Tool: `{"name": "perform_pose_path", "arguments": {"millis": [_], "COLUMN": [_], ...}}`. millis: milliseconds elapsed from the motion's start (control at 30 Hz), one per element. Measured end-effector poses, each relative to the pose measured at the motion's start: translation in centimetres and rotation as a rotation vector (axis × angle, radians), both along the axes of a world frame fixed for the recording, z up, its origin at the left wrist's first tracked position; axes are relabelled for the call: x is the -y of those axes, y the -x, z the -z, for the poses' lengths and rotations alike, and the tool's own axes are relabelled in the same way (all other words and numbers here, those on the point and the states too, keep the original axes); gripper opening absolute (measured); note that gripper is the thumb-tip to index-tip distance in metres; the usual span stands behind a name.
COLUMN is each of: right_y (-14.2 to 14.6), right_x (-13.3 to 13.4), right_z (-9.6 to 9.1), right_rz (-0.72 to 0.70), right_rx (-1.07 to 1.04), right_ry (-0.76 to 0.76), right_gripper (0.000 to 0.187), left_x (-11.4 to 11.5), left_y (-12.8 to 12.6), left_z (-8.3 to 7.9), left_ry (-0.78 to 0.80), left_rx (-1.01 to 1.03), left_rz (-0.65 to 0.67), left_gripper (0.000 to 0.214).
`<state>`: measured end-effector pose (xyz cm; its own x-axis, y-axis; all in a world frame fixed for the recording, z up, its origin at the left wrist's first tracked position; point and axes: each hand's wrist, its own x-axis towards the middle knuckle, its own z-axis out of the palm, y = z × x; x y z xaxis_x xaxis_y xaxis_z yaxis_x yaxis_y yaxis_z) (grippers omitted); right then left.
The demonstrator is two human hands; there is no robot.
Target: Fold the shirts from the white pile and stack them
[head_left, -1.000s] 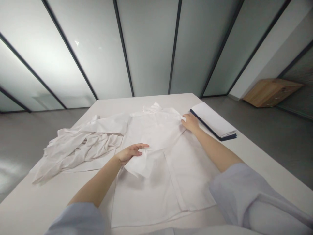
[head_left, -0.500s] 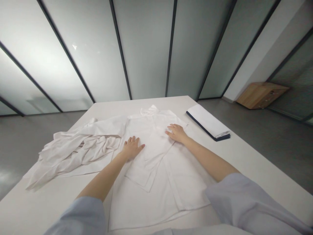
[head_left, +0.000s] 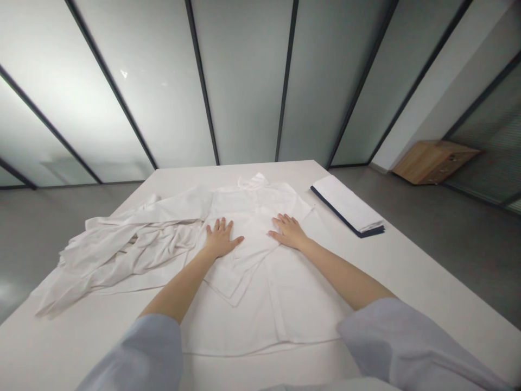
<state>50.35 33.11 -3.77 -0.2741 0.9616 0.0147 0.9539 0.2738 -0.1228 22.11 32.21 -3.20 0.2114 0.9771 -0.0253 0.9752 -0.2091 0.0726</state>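
A white garment (head_left: 240, 331), which looks like a shirt or coat, lies spread over the middle of the table, its hem toward me. One layer with a pointed corner is folded across its upper part, and thin white ties or a collar bunch up at its far end. On the left of this cloth rests my left hand (head_left: 220, 238), palm down with the fingers spread. My right hand (head_left: 288, 231) presses flat on the right side, fingers also apart. Neither hand grips the fabric.
Crumpled white cloth (head_left: 122, 250) sprawls along the left side of the white table (head_left: 411, 282). Near the right edge lies a folded white cloth (head_left: 345, 201) on top of a folded dark blue one (head_left: 370, 233). A wooden cabinet (head_left: 433, 162) stands on the floor beyond.
The garment's near hem has shifted away from me, and its folded corner has moved up and left. My left hand slid slightly forward; my right hand moved a little left and toward me.
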Motion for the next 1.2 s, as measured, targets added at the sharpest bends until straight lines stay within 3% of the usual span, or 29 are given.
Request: {"name": "perform_pose_path", "arguments": {"millis": [167, 333, 1200], "right_y": [-1.4, -1.9, -1.6], "right_x": [0.0, 0.1, 0.4], "right_z": [0.0, -0.1, 0.1], "right_rz": [-0.089, -0.091, -0.083], "right_rx": [0.000, -0.037, -0.105], "right_ry": [0.032, -0.009, -0.028], "right_gripper": [0.069, 0.058, 0.053], "left_x": [0.4, 0.5, 0.6], "left_y": [-0.2, -0.2, 0.3], "left_z": [-0.6, -0.9, 0.0], "left_ry": [0.001, 0.025, -0.029], "left_rx": [0.010, 0.010, -0.004], "left_rz": [-0.003, -0.002, 0.002], "left_gripper": [0.085, 0.087, 0.082]}}
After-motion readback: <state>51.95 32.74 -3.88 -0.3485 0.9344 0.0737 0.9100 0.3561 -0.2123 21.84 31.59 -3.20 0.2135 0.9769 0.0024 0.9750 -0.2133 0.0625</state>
